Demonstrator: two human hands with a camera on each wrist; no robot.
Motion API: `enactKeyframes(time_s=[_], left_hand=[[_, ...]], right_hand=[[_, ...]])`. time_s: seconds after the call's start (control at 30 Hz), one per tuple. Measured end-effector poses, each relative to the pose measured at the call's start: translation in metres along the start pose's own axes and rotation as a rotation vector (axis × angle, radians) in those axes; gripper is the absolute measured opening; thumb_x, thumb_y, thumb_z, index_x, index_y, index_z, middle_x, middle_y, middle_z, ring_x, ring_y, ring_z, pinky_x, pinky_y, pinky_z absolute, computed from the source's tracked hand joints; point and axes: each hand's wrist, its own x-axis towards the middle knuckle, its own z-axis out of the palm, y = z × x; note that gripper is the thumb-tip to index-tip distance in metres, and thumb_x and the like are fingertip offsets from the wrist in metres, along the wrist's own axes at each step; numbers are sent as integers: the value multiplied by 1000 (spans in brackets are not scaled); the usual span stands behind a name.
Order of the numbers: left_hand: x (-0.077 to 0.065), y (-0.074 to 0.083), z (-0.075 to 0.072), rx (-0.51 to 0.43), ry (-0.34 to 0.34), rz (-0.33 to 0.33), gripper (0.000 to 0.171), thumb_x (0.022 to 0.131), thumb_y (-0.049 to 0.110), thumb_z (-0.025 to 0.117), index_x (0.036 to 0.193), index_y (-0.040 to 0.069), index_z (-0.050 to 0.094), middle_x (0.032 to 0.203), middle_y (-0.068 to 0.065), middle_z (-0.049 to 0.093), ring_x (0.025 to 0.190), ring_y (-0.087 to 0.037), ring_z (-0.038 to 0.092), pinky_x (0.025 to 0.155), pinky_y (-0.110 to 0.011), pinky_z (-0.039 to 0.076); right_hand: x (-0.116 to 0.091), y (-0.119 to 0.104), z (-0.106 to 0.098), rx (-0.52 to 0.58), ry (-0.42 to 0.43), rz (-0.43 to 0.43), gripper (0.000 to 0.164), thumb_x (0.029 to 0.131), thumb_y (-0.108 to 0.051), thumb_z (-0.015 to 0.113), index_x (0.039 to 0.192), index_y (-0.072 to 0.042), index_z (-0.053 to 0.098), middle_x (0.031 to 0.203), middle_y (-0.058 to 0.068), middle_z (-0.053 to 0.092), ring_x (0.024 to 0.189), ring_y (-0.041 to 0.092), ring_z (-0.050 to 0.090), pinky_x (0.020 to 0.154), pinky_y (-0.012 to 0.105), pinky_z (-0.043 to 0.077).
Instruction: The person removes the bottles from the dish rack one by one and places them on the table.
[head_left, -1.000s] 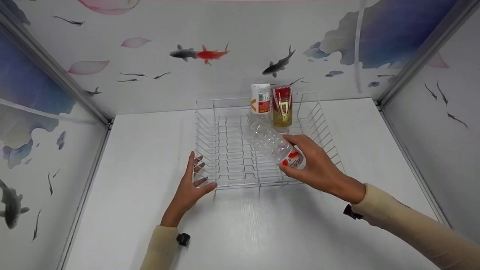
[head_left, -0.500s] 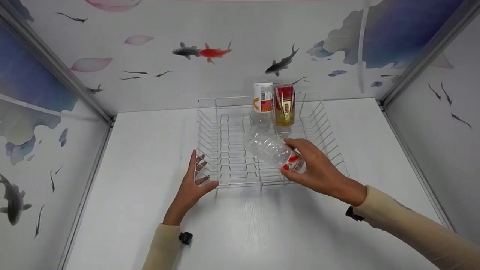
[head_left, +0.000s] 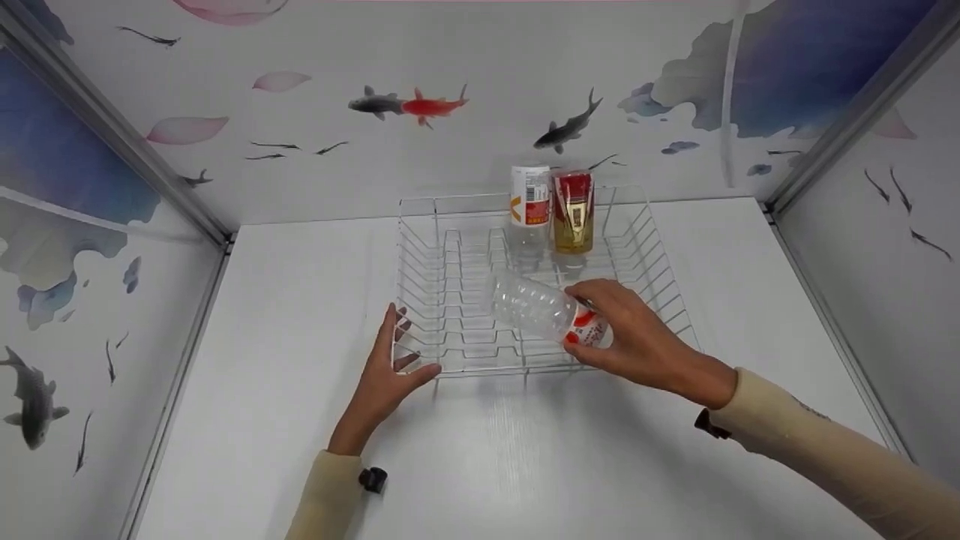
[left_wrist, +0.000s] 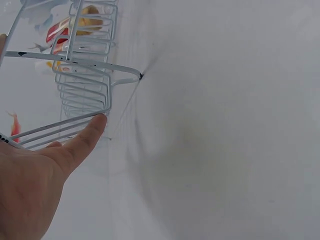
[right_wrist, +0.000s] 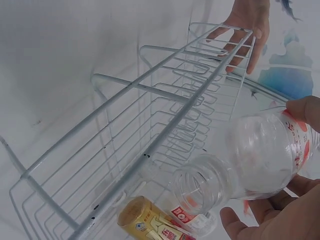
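My right hand (head_left: pixel 646 339) grips a clear plastic bottle (head_left: pixel 531 306) round its red-and-white labelled base. It lies tilted over the white wire rack (head_left: pixel 480 372), its uncapped mouth pointing left in the head view. In the right wrist view, that open mouth and the bottle's ridged body (right_wrist: pixel 265 150) show beside the rack's rim. At the rack's front left corner, my left hand (head_left: pixel 381 384) has its thumb along the front rim and its straight, spread fingers on the left side. The left wrist view shows the thumb (left_wrist: pixel 87 139) touching the wire.
Inside the rack, at the back, stand another clear bottle (head_left: pixel 530 199) with a white, orange and red label and a red-and-gold drink container (head_left: pixel 574 214), side by side. The rack rests on a white table (head_left: pixel 300 300) close to the painted back wall (head_left: pixel 300 180).
The mouth end of the held bottle has swung toward me, so it lies more level in the head view. My left hand stays at the rack's corner.
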Motion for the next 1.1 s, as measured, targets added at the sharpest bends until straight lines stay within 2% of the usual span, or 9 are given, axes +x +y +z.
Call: enactKeyframes(time_s=[0.1,0.2,0.37,0.5,0.67,0.73,0.9,1.1], left_hand=[[-2,5,-3,60,11,32,129,87,36,97,179,20,8,182,-4,20,165,-32,28,125,-54,43],[-4,14,-7,149,29,77,122,89,35,95,178,17,14,183,-7,16,168,-33,21,131,-60,31],[-6,36,-15,270,46,134,114,92,29,92,177,12,19,184,-13,11,170,-36,12,135,-65,15],[-8,59,-18,312,0,197,110,92,26,92,176,11,23,183,-14,18,169,-36,16,134,-65,20],[-7,87,-16,334,-126,327,104,94,27,91,175,9,28,180,-14,27,168,-34,24,132,-62,27],[-5,96,-15,340,-177,358,103,95,30,90,175,11,28,180,-10,28,167,-32,24,132,-61,29],[1,113,-11,364,-264,383,102,96,35,89,176,17,29,180,-7,30,167,-28,27,130,-60,32],[5,123,-8,396,-333,371,101,96,39,88,176,17,30,180,-5,30,166,-27,27,130,-61,33]], right_hand=[[2,0,0,3,-22,-1,72,90,-24,94,151,-9,59,147,4,62,126,21,57,101,44,59],[1,1,0,-3,-33,-12,71,90,-23,94,151,-9,60,148,5,62,127,21,57,100,45,59],[0,1,0,-53,-40,-81,72,89,-24,94,150,-6,60,148,7,63,131,25,58,104,48,57],[-2,-1,-1,-92,-46,-119,74,89,-26,95,152,-7,60,149,8,62,134,26,57,108,50,55],[-2,-3,-1,-102,-58,-126,73,90,-28,94,152,-8,61,149,7,62,135,26,57,109,50,55],[-2,-4,-1,-105,-69,-130,72,90,-29,94,151,-8,61,149,7,62,135,26,57,110,50,55],[-1,-6,2,-107,-95,-134,70,91,-30,93,150,-9,62,148,7,63,135,26,58,110,50,55],[0,-8,6,-101,-118,-150,69,91,-30,92,150,-9,63,148,6,63,134,25,58,109,48,56]])
